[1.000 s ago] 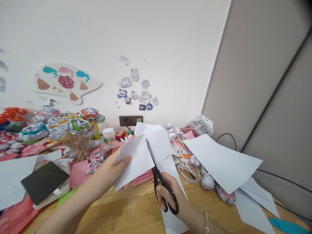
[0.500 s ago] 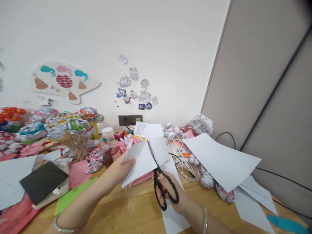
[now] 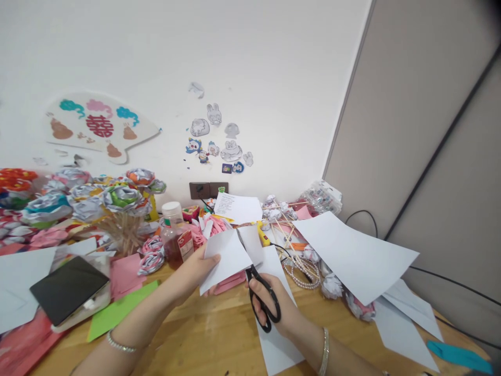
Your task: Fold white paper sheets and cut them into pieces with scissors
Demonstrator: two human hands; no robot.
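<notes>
My left hand (image 3: 207, 266) pinches the left edge of a white paper sheet (image 3: 225, 257), held up over the table. Black-handled scissors (image 3: 264, 303) are in my right hand (image 3: 274, 292), with fingers through the loops. Their blades lie across the sheet, and a partly cut flap (image 3: 251, 243) curls up beyond them. Beneath my hands, pink paper (image 3: 230, 282) lies on the wooden table. A white strip of paper (image 3: 276, 334) rests under my right wrist.
Paper flowers on sticks (image 3: 123, 201) crowd the left, near a bottle (image 3: 176, 243) and a black flat object (image 3: 70, 290). At right are a large white sheet (image 3: 360, 256), pearl strings (image 3: 301, 274) and wooden sticks (image 3: 284, 230). A yellow tool (image 3: 263, 234) lies behind the scissors.
The scissors' handles have drawn closer together. The flap beyond the blades has folded over and looks smaller, uncovering the yellow tool. Both hands have shifted only slightly.
</notes>
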